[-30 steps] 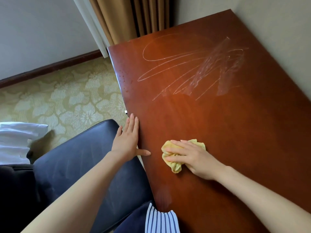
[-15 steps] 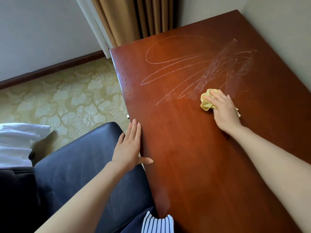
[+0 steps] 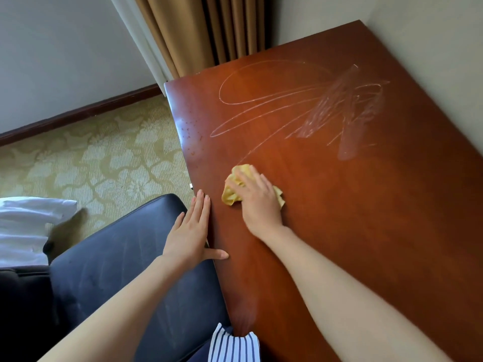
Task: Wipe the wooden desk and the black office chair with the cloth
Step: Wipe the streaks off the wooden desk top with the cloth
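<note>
**A:** Hands first. Right one?

**B:** Right hand (image 3: 257, 202) palm down on a wadded yellow cloth (image 3: 231, 194). Fingers laid nearly straight over it, close together, pressing it to the wooden desk (image 3: 352, 218). Cloth shows past the fingertips and at the far side of the palm. Thumb out of sight.

**A:** Where on the desk?

**B:** Near the left edge, about midway along it, just beyond the other hand.

**A:** Left?

**B:** Left hand (image 3: 189, 236) flat, fingers straight and together, lying along the desk's left edge. Thumb stretched sideways onto the top. Holds nothing.

**A:** Surface?

**B:** Glossy red-brown top. Pale looping streaks (image 3: 261, 111) across the far half, thickening to a cloudy smear (image 3: 347, 113) towards the wall. Small dark specks (image 3: 192, 131) by the far left edge.

**A:** Room?

**B:** Black office chair (image 3: 117, 257) tight against the desk's left side, under the left forearm, faint scuffs on the leather. Patterned beige carpet (image 3: 91, 158), dark baseboard (image 3: 78, 113), tan curtain (image 3: 198, 35) behind the far corner. White bedding (image 3: 23, 226) at the left border.

**A:** Unclear?

**B:** Only part of the chair's padding shows. Blue-and-white striped fabric (image 3: 232, 346) at the bottom edge is cropped. A small pale fitting (image 3: 191, 186) on the desk edge is too small to identify.
</note>
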